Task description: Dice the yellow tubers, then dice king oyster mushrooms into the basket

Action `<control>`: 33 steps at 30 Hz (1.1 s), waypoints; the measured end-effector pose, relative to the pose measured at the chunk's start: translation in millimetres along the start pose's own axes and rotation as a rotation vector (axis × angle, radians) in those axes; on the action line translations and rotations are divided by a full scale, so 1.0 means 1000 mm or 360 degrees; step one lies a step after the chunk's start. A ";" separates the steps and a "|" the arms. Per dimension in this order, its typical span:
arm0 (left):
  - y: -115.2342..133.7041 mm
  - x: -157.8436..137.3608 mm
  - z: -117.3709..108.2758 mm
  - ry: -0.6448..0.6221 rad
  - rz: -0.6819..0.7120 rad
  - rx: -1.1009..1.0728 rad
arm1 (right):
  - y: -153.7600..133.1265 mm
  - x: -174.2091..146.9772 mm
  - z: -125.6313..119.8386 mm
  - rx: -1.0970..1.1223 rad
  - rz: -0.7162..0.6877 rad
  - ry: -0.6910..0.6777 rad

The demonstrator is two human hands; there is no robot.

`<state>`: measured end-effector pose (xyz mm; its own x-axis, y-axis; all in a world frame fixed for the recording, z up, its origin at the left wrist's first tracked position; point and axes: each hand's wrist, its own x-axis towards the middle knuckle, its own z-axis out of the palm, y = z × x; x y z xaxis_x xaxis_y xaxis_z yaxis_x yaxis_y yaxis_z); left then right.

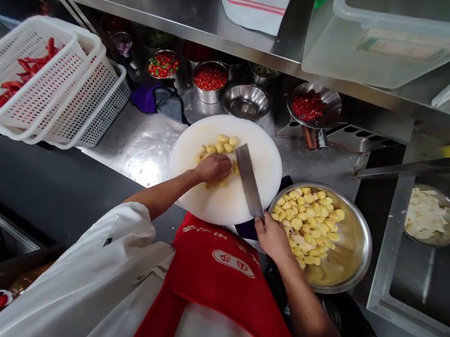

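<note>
My right hand (276, 236) is closed around the handle of a cleaver (248, 181), whose broad blade slants over the round white cutting board (186, 196). Just left of the blade, my left hand (214, 168) presses down with curled fingers on a small peeled potato; its fingertips partly hide what lies under them. More small yellow potatoes (222, 144) are grouped on the board beyond my left hand. Yellow pieces lie between that hand and the blade. To the right of the board, a wide steel basin (354, 257) holds many cut potato pieces (306, 221).
White plastic baskets (101, 109) with red peppers (24, 74) stand at left. Behind the board are bowls of chopped chillies (210, 78) and a shallow steel bowl (245, 102). A steel shelf (180, 22) overhangs the back. A bowl of pale slices (429, 215) sits far right.
</note>
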<state>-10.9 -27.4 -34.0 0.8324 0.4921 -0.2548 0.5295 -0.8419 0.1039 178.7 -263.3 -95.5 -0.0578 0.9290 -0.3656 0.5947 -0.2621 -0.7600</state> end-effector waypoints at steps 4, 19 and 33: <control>-0.024 0.025 -0.016 0.0108 -0.0141 0.0173 | 0.010 -0.041 -0.002 0.0071 0.0005 -0.0040; -0.029 0.037 -0.005 0.0074 -0.0147 0.0134 | 0.008 -0.026 0.006 0.0216 0.0051 -0.0181; -0.041 0.033 0.001 0.0084 0.0097 -0.0019 | -0.040 0.006 -0.019 0.0036 0.0200 -0.0061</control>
<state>-5.4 22.7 -47.3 0.8706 0.4511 -0.1965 0.4791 -0.8682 0.1294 170.4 -242.8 -57.0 -0.0151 0.8778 -0.4788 0.5810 -0.3820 -0.7187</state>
